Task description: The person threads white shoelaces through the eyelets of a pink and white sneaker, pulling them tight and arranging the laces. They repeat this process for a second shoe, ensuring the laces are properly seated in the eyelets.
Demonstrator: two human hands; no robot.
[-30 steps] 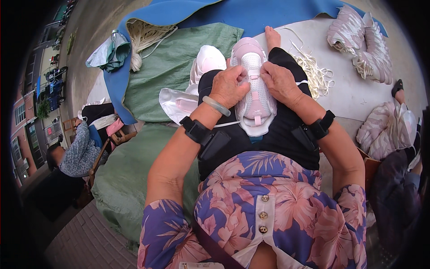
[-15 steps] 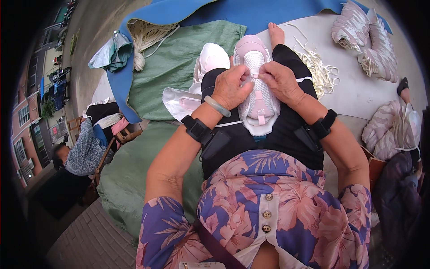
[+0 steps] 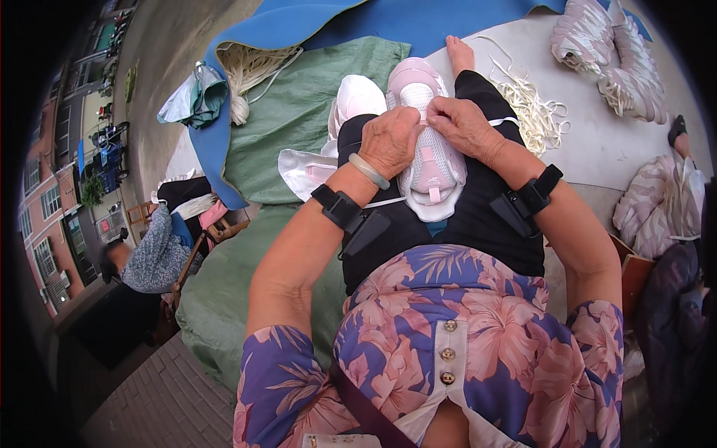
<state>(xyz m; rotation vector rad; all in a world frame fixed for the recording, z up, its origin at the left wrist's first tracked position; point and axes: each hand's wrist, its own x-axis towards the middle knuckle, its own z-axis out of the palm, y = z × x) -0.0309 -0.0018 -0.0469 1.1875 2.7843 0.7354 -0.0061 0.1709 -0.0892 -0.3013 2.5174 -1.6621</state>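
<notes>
A pink-and-white sneaker upper (image 3: 433,178) lies on my lap, its rounded toe pointing away from me. Over its middle, my left hand (image 3: 391,136) and my right hand (image 3: 464,128) meet with fingertips pinched together on a white shoelace, mostly hidden by the fingers. One length of white lace (image 3: 385,201) shows below my left wrist, left of the upper. Another white strand (image 3: 503,121) crosses my knee beyond my right hand. More white-and-pink uppers (image 3: 358,98) rest beside my left leg.
Loose cream laces (image 3: 532,116) lie on the pale sheet at right; a lace bundle (image 3: 254,71) hangs at far left by a blue mat (image 3: 328,28). Stacked uppers (image 3: 614,66) sit far right. Green sacking (image 3: 306,104) spreads left. A seated person (image 3: 155,250) works at left; another sits at right.
Both hands have drawn closer together, their fingertips now meeting slightly farther up the upper, toward its toe. The whole view has shifted a little.
</notes>
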